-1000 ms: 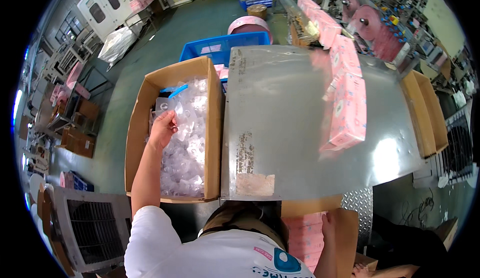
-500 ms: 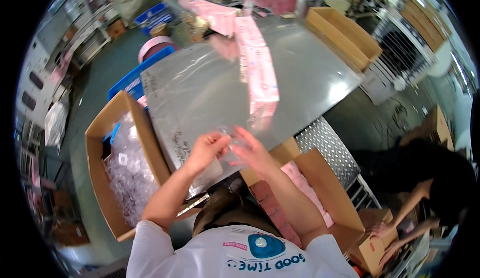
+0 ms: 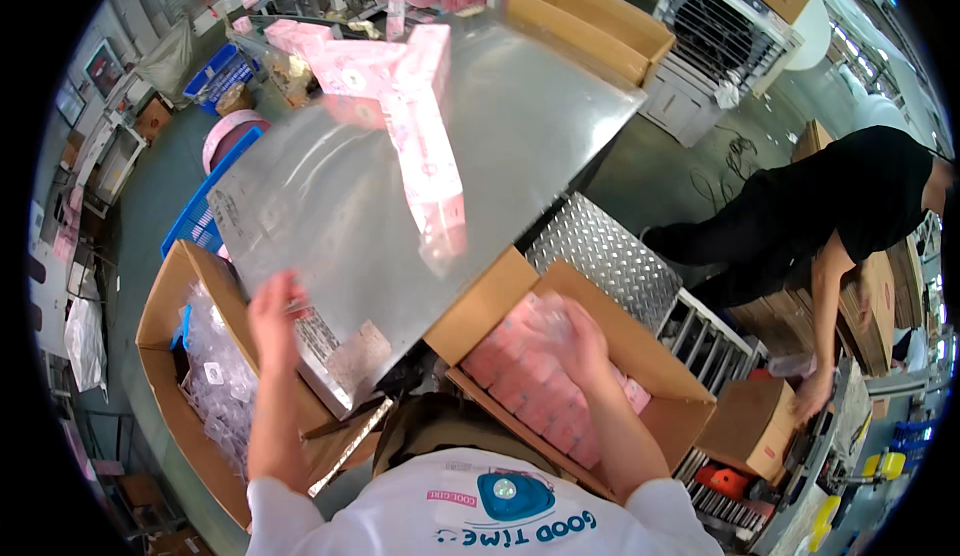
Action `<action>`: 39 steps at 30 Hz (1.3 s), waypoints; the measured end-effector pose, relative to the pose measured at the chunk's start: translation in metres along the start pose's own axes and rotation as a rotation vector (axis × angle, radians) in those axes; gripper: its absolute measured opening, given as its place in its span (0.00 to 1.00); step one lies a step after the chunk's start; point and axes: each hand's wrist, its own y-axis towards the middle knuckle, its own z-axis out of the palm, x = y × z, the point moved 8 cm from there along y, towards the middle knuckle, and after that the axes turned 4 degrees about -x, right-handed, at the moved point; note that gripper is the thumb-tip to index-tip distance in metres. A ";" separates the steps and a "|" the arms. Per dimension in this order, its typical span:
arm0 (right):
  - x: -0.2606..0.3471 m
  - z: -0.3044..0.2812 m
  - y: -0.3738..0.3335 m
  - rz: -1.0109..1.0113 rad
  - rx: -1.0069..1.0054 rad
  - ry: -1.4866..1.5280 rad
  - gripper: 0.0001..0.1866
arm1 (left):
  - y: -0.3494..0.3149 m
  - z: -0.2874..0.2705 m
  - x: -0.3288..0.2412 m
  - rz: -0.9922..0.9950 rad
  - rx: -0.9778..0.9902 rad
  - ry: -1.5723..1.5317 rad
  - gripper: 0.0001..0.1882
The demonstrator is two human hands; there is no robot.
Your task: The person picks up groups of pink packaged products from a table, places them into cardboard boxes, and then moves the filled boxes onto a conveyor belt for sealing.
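Note:
My left hand (image 3: 276,318) is raised by the left edge of the metal table, next to a carton (image 3: 160,351) of clear plastic pieces (image 3: 218,368). Motion smears its fingers, so whether they hold anything cannot be made out. Over an open carton (image 3: 675,418) on the right, my right hand (image 3: 582,348) has its fingers bent around a see-through plastic piece (image 3: 546,318), blurred. Rows of pink wrapped packs (image 3: 530,386) fill much of that carton, below the hand. A line of pink packs (image 3: 425,156) lies on the metal table (image 3: 510,136), its near end in clear film.
An empty-looking brown carton (image 3: 590,31) sits at the table's far right. A blue crate (image 3: 195,221) stands by its left edge. On the right, a person in black (image 3: 820,196) reaches toward a closed box (image 3: 750,426) on a roller conveyor (image 3: 715,341). A diamond-plate surface (image 3: 605,261) adjoins the table.
My hands, together over the table's near edge before, have parted: the left moved to the left carton, the right over the carton of pink packs. The view shifted right; the person in black straightened somewhat.

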 end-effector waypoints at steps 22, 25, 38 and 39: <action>0.176 0.247 0.421 -0.775 -0.340 -1.671 0.38 | 0.351 0.224 -0.034 0.383 0.389 0.758 0.36; 0.169 0.213 0.476 -0.402 -0.510 -1.780 0.48 | 0.327 0.329 -0.039 0.327 0.400 0.941 0.36; 0.111 0.140 0.298 -0.114 -0.185 -1.929 0.56 | 0.241 0.198 -0.006 1.103 0.584 1.047 0.16; 0.093 0.142 0.267 -0.132 -0.141 -1.898 0.56 | 0.202 0.178 -0.010 1.053 0.637 1.078 0.18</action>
